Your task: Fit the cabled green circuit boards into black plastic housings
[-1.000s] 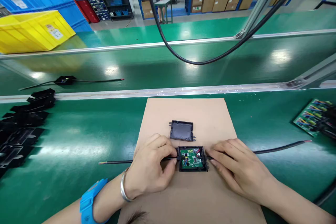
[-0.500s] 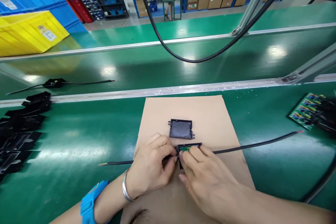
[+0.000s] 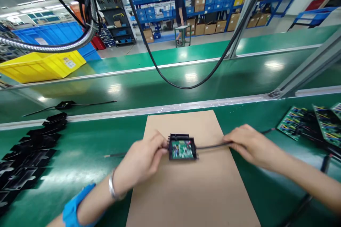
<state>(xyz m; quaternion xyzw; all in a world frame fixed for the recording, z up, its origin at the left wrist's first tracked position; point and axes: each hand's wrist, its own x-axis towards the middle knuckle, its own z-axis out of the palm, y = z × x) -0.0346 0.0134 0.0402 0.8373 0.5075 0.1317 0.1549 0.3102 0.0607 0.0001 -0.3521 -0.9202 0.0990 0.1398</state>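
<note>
A small black plastic housing [image 3: 195, 156] lies open side up on the cardboard sheet [image 3: 191, 191], with a green circuit board [image 3: 182, 149] inside. Behind it, partly hidden, is a second black housing half [image 3: 179, 136]. My left hand [image 3: 146, 156] pinches at the housing's left end, where a black cable [image 3: 118, 155] comes out; its exact grip is partly hidden by the fingers. Off to the right, my right hand [image 3: 247, 145] has thumb and fingers closed round the right-hand black cable [image 3: 210, 146], whose tip shows beyond the hand.
Several black housing parts [image 3: 34, 152] lie in rows at the left. Green circuit boards [image 3: 290, 122] with cables lie at the right. A wired housing [image 3: 64, 105] rests past the metal rail [image 3: 170, 108]. A black cable [image 3: 183, 87] hangs ahead; a person [image 3: 181, 5] stands beyond.
My right hand has left the circuit board and moved right along the cable. The housing now sits against the second half, covering part of it. The view has tilted up.
</note>
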